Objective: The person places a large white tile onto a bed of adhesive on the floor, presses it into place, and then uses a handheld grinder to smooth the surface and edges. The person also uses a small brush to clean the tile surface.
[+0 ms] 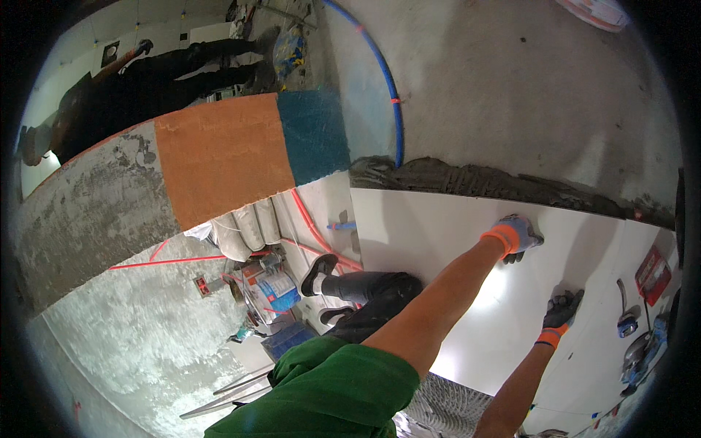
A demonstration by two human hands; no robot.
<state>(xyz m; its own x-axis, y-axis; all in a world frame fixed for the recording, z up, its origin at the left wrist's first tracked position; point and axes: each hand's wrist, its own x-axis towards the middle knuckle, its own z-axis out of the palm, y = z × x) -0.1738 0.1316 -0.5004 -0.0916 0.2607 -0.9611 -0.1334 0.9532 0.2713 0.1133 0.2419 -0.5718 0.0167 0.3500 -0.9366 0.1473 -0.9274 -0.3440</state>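
One large, smooth white rectangular slab [438,241] spreads from about 2 o'clock to 5 o'clock, clock positions taken from the centre of view. Two gloved hands bear on it. The left hand [520,235], in a grey glove with an orange cuff, lies at 3 o'clock, palm down with fingers loosely spread, grasping nothing. The right hand [562,308], in a dark glove with an orange cuff, rests on the white surface just short of 4 o'clock; its fingers look bent, but whether it is relaxed or clenched I cannot tell.

The step in hand appears to be seating the slab in mortar. The next move likely calls for even pressure from both palms, and a check that the edge sits level without sliding.

Along the slab's upper edge, from 2 to 3 o'clock, runs a rough dark-grey mortar ridge [453,175]. Combed grey mortar [453,409] shows at 5 o'clock. Farther out, a blue-cased tape measure [627,325] lies between 3 and 4 o'clock. A curved blue pipe [387,73] hangs near 12 o'clock, and at 10 o'clock is a flat orange-painted square [226,160].
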